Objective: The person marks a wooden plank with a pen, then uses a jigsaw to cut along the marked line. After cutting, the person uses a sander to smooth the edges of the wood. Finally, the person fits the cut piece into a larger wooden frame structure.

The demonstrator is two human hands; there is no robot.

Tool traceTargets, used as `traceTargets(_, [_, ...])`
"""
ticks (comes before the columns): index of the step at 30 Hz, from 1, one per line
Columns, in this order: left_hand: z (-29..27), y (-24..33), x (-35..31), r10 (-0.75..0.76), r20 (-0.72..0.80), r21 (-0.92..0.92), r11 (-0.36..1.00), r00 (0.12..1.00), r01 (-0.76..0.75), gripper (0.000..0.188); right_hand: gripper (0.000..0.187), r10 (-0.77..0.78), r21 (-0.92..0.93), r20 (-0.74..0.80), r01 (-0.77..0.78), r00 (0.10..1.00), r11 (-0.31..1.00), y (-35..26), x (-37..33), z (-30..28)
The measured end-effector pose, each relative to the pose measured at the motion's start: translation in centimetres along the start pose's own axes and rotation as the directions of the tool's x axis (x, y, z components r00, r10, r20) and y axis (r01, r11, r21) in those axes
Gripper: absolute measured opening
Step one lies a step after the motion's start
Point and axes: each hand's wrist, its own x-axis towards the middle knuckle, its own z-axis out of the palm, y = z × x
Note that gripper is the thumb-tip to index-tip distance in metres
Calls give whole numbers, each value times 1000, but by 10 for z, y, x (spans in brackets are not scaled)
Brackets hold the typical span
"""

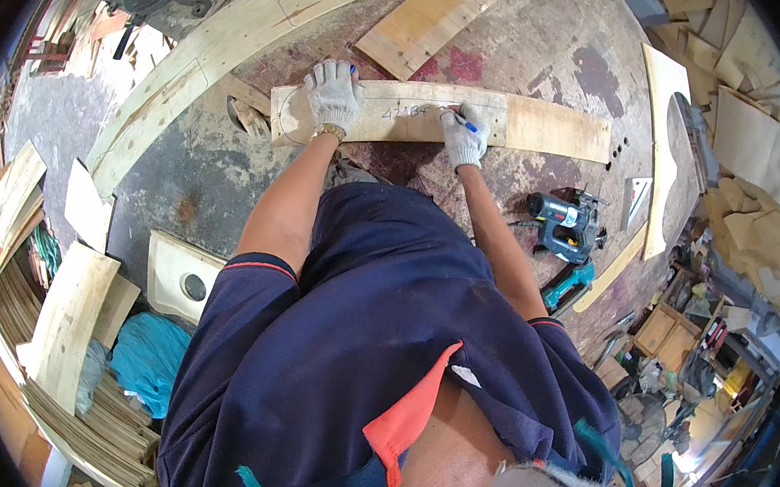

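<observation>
A long pale plywood board lies across the worktable in front of me, with pencilled outlines and handwritten marks on its face. My left hand, in a grey-white knit glove, presses flat near the board's left end, fingers stretched. By its index finger and thumb shows a small blue thing, too small to name surely. My right hand, gloved alike, is closed around a blue pen at the middle of the board, beside the handwriting. The glove partly hides the pen and its tip.
A dark jigsaw and a teal power tool lie right of my arm, near a metal set square. A shaped wooden piece is farther right. A long curved plank and another board lie beyond.
</observation>
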Motion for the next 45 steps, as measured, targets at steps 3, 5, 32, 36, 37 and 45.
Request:
traceTargets(3, [0,-1,-2,-10,15,14,1000,1000,10,26,15,91,-66,219,-78,971,995,4,2,-14])
traceTargets(5, [0,-1,-2,-26,44,5,1000,999,26,26,14,55,14,51,-56,997,998,3,-1,-17])
traceTargets(32, [-133,101,-18,352,722,-481,-362,595,798,26,27,150,813,253,-294,956,503,-102,-34,-115])
traceTargets(36, [-138,100,-26,322,755,-502,-277,571,819,25,28,157,798,351,-382,923,466,-86,-51,-100])
traceTargets(37, [-141,99,-29,334,747,-530,-221,575,818,25,27,174,798,397,-433,901,420,-84,-57,-98])
traceTargets(45, [-149,70,-33,380,782,-622,433,493,653,34,23,252,645,666,-712,702,279,-61,-84,-97])
